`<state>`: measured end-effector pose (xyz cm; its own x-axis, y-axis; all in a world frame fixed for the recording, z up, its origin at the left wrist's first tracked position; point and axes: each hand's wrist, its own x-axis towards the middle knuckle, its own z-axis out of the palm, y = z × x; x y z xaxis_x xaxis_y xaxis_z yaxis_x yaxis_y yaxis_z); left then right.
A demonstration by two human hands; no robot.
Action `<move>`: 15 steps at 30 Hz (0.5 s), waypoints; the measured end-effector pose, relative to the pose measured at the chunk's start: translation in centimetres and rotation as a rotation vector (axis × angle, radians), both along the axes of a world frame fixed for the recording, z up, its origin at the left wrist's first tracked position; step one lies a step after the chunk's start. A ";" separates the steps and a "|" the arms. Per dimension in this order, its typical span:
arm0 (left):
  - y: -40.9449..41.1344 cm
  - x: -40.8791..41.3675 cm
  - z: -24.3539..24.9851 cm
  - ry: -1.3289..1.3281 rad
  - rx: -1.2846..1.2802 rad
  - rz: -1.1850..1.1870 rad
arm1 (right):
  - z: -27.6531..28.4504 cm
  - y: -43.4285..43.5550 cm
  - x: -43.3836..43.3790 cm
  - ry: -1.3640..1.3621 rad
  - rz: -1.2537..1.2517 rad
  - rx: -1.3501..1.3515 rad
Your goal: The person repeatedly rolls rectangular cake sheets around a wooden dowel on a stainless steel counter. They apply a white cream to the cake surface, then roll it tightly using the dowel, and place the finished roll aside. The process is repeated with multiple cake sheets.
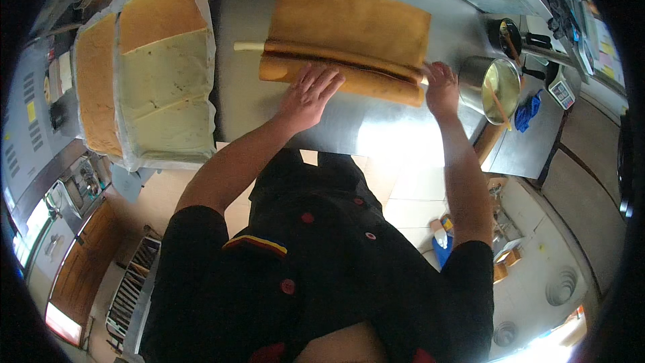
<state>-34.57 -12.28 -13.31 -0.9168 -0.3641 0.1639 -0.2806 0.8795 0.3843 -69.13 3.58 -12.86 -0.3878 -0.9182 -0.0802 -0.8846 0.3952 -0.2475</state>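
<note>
A brown sheet, which looks like parchment paper or sponge cake (347,22), lies on the steel worktop, its near part folded or rolled over. Along the fold runs a rolling pin or rod; its pale end (247,46) sticks out at the left. My left hand (315,88) rests with spread fingers on the near rolled edge. At the rod's right end is my right hand (441,80), fingers bent around or against it; its exact grip is partly hidden.
Sponge cake sheets (164,10) on paper stand at the left. At the right are a steel pot (471,83) with a wooden spoon, a dark pan (504,35), a digital scale (560,92) and a blue cloth (528,111).
</note>
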 end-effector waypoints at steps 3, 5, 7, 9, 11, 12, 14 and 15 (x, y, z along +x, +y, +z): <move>0.7 -0.2 -0.2 -0.029 -0.011 0.056 | 2.2 -4.6 6.5 -0.321 0.019 -0.067; 0.8 -0.1 -0.6 -0.025 -0.036 0.075 | 2.0 -6.3 9.6 -0.138 0.180 -0.019; 1.0 -0.3 -0.6 -0.037 -0.060 0.090 | 0.3 -7.7 8.8 -0.147 0.192 -0.013; 1.0 -0.6 -0.3 -0.066 -0.086 0.106 | -1.3 -9.4 7.2 -0.067 0.235 0.066; 1.0 -0.8 0.3 -0.105 -0.075 0.103 | -1.9 -11.8 5.9 -0.056 0.140 0.075; 0.9 -0.9 0.5 -0.128 -0.070 0.104 | -1.7 -13.2 5.3 -0.010 0.105 0.029; 0.6 -1.1 0.5 -0.136 -0.061 0.098 | -0.5 -15.6 4.1 0.038 0.002 -0.137; 0.3 -1.3 0.5 -0.137 -0.058 0.097 | 0.5 -16.8 3.5 0.039 -0.064 -0.261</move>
